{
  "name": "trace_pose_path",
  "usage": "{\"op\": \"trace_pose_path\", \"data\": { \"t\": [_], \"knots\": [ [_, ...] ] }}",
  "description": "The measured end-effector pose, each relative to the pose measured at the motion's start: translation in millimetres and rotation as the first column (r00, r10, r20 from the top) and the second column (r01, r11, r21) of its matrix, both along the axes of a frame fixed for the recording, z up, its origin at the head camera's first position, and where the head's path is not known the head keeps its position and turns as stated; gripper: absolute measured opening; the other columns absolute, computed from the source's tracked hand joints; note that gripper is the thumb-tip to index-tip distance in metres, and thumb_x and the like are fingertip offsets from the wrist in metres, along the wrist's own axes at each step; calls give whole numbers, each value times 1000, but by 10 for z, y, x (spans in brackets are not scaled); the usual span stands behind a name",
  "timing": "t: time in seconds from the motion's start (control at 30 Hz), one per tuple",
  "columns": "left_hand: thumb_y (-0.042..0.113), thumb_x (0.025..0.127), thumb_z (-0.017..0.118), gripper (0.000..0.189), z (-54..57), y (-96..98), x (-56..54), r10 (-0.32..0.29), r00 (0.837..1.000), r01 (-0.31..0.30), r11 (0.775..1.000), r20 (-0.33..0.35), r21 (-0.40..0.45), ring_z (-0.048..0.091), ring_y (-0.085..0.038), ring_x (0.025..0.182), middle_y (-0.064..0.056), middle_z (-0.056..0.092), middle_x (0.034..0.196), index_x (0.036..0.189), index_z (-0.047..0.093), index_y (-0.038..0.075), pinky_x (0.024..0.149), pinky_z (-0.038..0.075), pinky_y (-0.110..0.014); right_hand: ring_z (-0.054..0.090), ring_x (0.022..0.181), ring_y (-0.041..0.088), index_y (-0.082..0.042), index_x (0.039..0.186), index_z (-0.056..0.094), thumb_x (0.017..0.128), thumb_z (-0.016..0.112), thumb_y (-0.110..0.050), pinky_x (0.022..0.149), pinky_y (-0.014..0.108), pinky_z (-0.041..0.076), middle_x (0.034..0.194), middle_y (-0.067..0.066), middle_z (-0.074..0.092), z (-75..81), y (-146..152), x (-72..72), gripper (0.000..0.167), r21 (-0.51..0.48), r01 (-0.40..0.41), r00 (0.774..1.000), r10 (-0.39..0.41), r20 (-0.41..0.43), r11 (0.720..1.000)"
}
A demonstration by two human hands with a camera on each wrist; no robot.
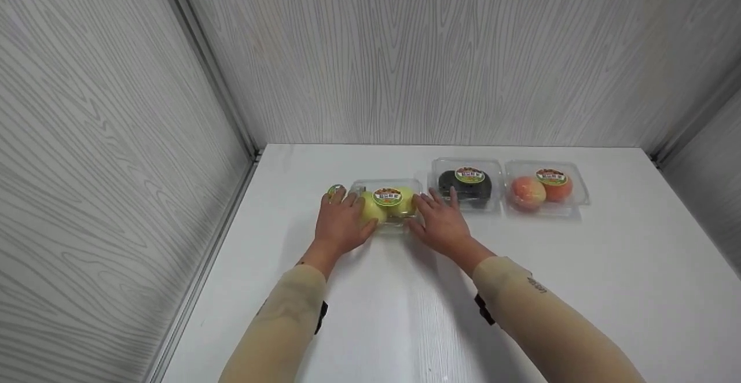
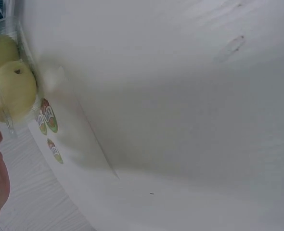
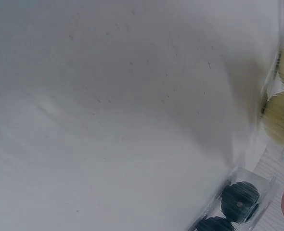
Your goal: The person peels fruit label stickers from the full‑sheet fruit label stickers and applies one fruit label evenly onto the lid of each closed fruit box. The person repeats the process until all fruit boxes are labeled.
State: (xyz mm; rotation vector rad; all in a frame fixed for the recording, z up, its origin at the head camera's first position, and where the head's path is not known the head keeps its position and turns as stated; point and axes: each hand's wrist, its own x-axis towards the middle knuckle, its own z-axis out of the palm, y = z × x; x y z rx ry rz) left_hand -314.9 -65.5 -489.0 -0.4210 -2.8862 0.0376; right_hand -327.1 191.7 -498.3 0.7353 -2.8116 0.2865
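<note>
A clear plastic fruit box (image 1: 386, 224) with two yellow-green, pear-like fruits (image 1: 373, 208) and a round label sits between my hands. My left hand (image 1: 340, 225) touches its left end, fingers pointing toward the back wall and thumb at the near corner. At the right end, fingertips of my right hand (image 1: 444, 228) touch the box, with the other fingers spread toward the neighbouring box. In the left wrist view the fruits (image 2: 17, 89) show through the plastic beside part of the hand. The right wrist view shows the yellow fruits (image 3: 279, 115) at its right edge.
Right of the hands stands a clear box of dark round fruits (image 1: 465, 188), label on top. Beside it is another labelled box with red-yellow fruits (image 1: 528, 193). Round stickers (image 2: 49, 115) lie on a white sheet by my left hand. Wood-grain panels (image 1: 405, 53) enclose the white table (image 1: 382, 313).
</note>
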Motion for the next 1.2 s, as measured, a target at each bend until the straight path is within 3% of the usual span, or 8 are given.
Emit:
{"op": "trace_pose_path", "data": {
  "t": [0.17, 0.7, 1.2],
  "knots": [
    [62, 103, 55, 67, 12, 16, -62, -1, 1000, 1, 1000, 1, 12, 45, -36, 146, -12, 63, 146, 141, 64, 7, 120, 31, -58, 44, 149, 42, -4, 143, 57, 106, 60, -49, 123, 70, 13, 147, 21, 61, -6, 0, -73, 58, -5, 0, 1000, 0, -12, 1000],
    [62, 104, 52, 68, 61, 57, -335, 9, 1000, -8, 1000, 27, -26, 46, -36, 145, -12, 62, 147, 143, 63, 7, 121, 30, -56, 35, 154, 39, -6, 152, 50, 110, 53, -46, 124, 69, 5, 154, 18, 56, 49, -35, -325, 59, 82, 49, 998, -53, 46, 995],
    [58, 106, 50, 67, 77, 115, -521, 23, 999, -22, 999, 41, -32, 45, -36, 145, -14, 61, 148, 146, 61, 6, 121, 30, -57, 40, 152, 39, -6, 147, 53, 110, 53, -48, 122, 71, 13, 152, 17, 58, 71, -52, -485, 56, 80, 62, 998, -63, 16, 995]
  ]
}}
